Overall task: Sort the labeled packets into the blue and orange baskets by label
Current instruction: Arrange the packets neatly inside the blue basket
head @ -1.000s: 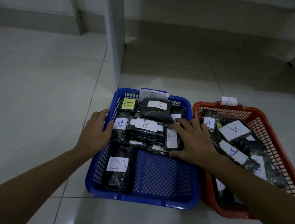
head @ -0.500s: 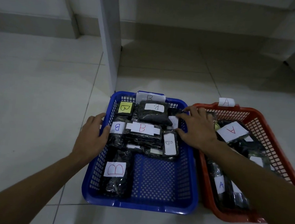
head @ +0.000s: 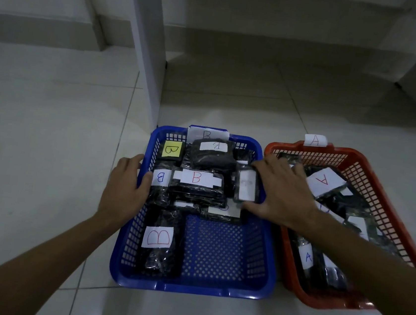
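On the floor tiles, blue basket is the landmark: orange basket touches its right side, white post stands behind its left corner. B packets fill the blue basket's far half, one more B packet at near left; A packets lie in the orange basket. Left hand wraps the blue basket's left rim, thumb hooked inside. Right hand, fingers spread flat, covers both baskets' shared rims, touching an upright packet with blurred label. Risk, I judge: unreadable label gets missorted; a shove topples the stacked B packets
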`<action>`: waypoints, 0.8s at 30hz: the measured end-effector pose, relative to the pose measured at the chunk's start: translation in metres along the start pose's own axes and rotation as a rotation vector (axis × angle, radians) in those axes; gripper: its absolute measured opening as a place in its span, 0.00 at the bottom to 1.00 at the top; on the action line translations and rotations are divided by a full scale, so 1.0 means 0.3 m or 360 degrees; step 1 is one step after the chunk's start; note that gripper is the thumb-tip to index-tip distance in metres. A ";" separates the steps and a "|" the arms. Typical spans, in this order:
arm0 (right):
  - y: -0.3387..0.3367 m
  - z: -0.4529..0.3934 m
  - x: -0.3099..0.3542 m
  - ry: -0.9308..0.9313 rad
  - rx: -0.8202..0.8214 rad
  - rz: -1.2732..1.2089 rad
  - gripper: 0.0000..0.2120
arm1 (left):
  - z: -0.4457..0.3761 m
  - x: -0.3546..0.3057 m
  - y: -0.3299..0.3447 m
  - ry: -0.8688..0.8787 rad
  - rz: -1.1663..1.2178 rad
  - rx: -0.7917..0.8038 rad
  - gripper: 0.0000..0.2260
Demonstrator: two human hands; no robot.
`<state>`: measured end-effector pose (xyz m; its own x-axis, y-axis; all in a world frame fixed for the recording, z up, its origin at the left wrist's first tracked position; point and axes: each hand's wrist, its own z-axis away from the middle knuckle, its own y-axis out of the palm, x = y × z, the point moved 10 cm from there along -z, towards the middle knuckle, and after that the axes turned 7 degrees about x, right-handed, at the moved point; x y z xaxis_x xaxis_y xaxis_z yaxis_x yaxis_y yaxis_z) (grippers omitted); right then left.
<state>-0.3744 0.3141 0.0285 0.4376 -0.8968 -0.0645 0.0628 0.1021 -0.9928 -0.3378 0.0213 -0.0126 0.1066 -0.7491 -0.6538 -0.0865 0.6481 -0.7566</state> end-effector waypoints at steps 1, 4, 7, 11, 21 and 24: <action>-0.017 -0.002 -0.026 0.0029 -0.0047 -0.0036 0.44 | 0.001 0.002 -0.001 -0.0006 -0.0013 -0.0003 0.20; -0.038 -0.025 -0.110 0.0207 -0.0133 -0.0303 0.44 | 0.000 -0.006 -0.004 -0.0007 -0.0035 -0.0019 0.20; -0.035 -0.089 -0.143 0.0305 -0.0084 -0.0366 0.45 | -0.007 -0.028 0.006 -0.0011 -0.0077 0.0006 0.21; -0.006 -0.179 -0.105 0.0173 0.0134 -0.0224 0.41 | -0.005 -0.046 0.013 -0.0028 -0.0103 0.0011 0.22; 0.044 -0.234 -0.044 0.0190 0.0148 0.0144 0.30 | 0.001 -0.083 0.056 -0.0003 -0.0470 0.0028 0.22; 0.049 -0.222 -0.050 0.0201 0.0137 0.0158 0.33 | 0.001 -0.122 0.033 0.0075 -0.0597 -0.0010 0.23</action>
<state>-0.4397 0.3003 0.0083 0.3295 -0.9270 -0.1792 0.1038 0.2242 -0.9690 -0.3424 0.0553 0.0038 0.0862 -0.9398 -0.3308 -0.0562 0.3269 -0.9434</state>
